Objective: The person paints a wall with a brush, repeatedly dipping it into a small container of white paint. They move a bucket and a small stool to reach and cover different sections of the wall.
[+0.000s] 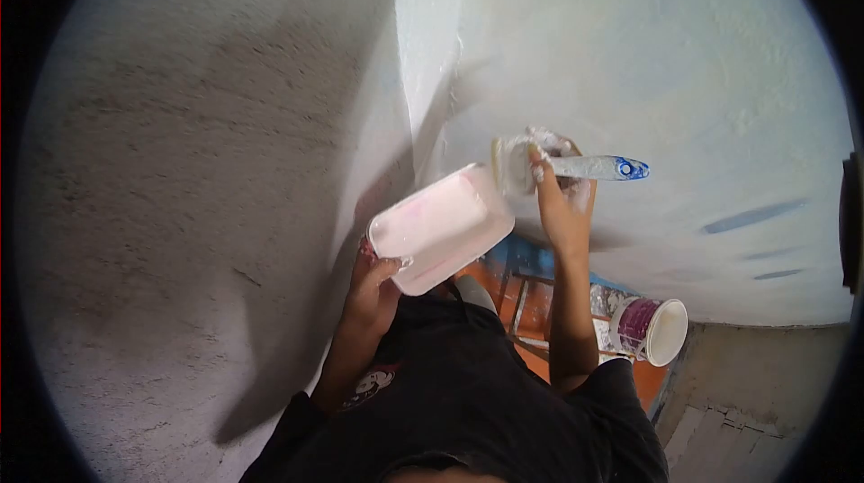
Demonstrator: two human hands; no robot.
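Left hand (373, 289) grips the pale pink rectangular plastic tub (441, 228) by its lower rim, thumb hooked over the edge, fingers underneath; tub is tipped w/ its open mouth toward the brush, likely so paint is within easy reach. Right hand (560, 204) is clenched round the paint-caked brush w/ clear handle and blue tip (576, 166); bristle end sits just right of the tub's upper corner, touching or nearly touching the wall, can't tell which. Handle points away from the tub, to the right.

Around the tub: rough grey unpainted wall (180, 213) to its left, white-painted wall (684, 60) above and right, the two meeting at a corner just above it. Below-right of the tub, well apart: purple-and-white bucket (655, 328) on its side, plus orange frame or ladder rails (526, 303). Person's black shirt (468, 384) is directly below the tub. Nothing sits between brush and wall.
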